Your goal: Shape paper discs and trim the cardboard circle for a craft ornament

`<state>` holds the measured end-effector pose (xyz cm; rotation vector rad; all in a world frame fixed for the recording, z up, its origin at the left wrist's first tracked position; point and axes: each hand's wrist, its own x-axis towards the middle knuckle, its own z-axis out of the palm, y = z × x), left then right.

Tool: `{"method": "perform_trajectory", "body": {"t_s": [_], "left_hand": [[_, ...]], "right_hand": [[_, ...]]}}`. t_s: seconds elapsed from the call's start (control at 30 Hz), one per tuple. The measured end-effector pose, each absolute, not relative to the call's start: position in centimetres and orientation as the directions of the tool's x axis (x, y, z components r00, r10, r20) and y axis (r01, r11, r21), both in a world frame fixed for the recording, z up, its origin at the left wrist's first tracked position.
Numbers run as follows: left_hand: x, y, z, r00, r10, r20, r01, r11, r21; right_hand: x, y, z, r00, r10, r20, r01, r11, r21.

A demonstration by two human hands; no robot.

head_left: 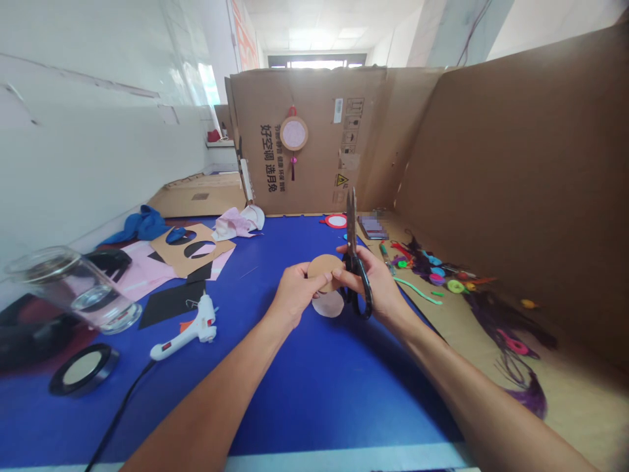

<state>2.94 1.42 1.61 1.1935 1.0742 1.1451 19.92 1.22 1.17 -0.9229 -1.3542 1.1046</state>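
Above the blue table, a round tan cardboard disc is pinched at its edge by my left hand. My right hand is closed around black-handled scissors, their blades pointing up and away. Its thumb and finger also touch the disc's right side. Just below the disc is a pale round piece; I cannot tell whether it lies on the table or is held. A white glue gun rests on the table left of my left hand.
A glass of water, a tape roll and cut cardboard are at left. Tassels and buttons lie on the right cardboard. A red-rimmed disc and a phone are farther back. Cardboard walls enclose the back and right.
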Motion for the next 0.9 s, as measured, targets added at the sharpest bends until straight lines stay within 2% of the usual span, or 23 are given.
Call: {"method": "perform_trajectory", "body": {"t_s": [0.4, 0.9], "left_hand": [[2.4, 1.9, 1.8, 0.072, 0.997, 0.005, -0.017, -0.003, 1.000], [1.8, 2.3, 1.5, 0.034, 0.999, 0.024, -0.048, -0.023, 0.999]], "right_hand": [[20.3, 1.8, 1.1, -0.033, 0.954, 0.298, -0.054, 0.296, -0.954], [20.6, 1.8, 1.4, 0.013, 0.960, 0.281, -0.030, 0.281, -0.959]]}}
